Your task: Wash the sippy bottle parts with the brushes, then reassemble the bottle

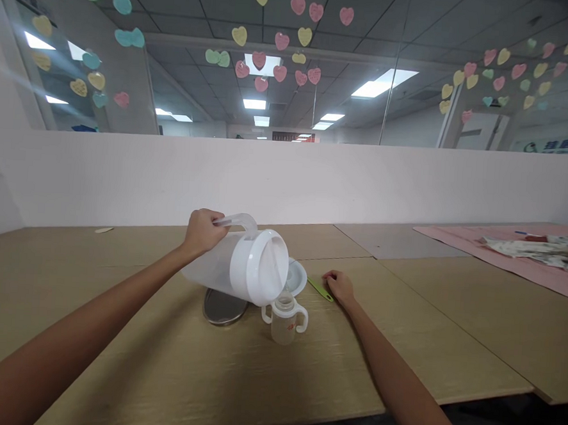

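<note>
My left hand (204, 232) is closed round the handle of a white translucent plastic pitcher (242, 264), which is tipped over with its lidded mouth just above a small clear baby bottle (284, 316) that has two white side handles and stands upright on the wooden table (135, 351). My right hand (340, 285) rests on the table to the right, fingers curled down at the end of a green flat utensil (320, 288); whether it grips the utensil is not clear.
A round metal lid or dish (221, 306) lies under the pitcher, a white plate (297, 276) behind the bottle. A pink cloth (503, 255) with papers lies far right. A white partition wall (286, 180) runs behind the table.
</note>
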Motion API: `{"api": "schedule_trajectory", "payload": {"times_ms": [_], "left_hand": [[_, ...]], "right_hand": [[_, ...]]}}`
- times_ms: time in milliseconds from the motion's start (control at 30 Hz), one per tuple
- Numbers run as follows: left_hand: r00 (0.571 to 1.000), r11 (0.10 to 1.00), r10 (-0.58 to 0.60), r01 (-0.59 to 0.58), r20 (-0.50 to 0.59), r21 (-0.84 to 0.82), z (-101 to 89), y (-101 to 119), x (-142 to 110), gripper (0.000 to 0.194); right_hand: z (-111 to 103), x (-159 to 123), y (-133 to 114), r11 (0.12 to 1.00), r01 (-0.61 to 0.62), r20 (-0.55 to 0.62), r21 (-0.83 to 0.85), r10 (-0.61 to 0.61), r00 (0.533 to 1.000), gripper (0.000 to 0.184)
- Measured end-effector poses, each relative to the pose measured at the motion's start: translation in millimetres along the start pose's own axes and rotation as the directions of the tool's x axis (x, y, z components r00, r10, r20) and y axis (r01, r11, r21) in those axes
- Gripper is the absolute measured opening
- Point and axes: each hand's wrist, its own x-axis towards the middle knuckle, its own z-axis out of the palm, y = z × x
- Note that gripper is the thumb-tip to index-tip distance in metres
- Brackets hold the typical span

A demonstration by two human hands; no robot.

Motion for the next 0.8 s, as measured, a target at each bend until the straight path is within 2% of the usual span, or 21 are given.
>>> {"api": "schedule_trajectory", "payload": {"times_ms": [267,467,567,633,700,733,800], "left_hand": [[0.999,0.998,0.053,-0.053,-0.012,0.031,-3.4,5,2,0.024],[0.999,0.998,0.044,-0.043,-0.014,0.048,-6.9,8,2,0.024],[1.0,0.999,0.001,0.0,-0.024,0.05,-8.3,0,4,0.028],[0.992,0.994,-0.098,0.101,-0.075,0.038,-9.1,-14,5,0.029],[0.946,0.96,-0.278,0.281,-0.165,-0.006,-10.3,-34,4,0.03],[0.903,0.925,-0.377,0.378,-0.208,-0.037,-11.5,-46,3,0.03],[0.778,0.83,-0.55,0.55,-0.302,-0.093,-15.0,-70,-2,0.028]], "right_hand": [[-1,-2,0,1.0,0.011,0.003,-0.001,-0.011,1.0,0.026],[1,-2,1,1.0,0.016,0.0,-0.001,-0.016,1.0,0.027],[1,-2,1,1.0,0.017,0.0,-0.003,-0.017,1.0,0.027],[1,-2,1,1.0,0.019,0.002,-0.004,-0.019,1.0,0.027],[1,-2,0,1.0,0.019,0.002,-0.005,-0.019,1.0,0.027],[1,-2,0,1.0,0.017,0.0,-0.005,-0.017,1.0,0.027],[2,-1,-1,1.0,0.015,-0.002,-0.004,-0.015,1.0,0.027]]}}
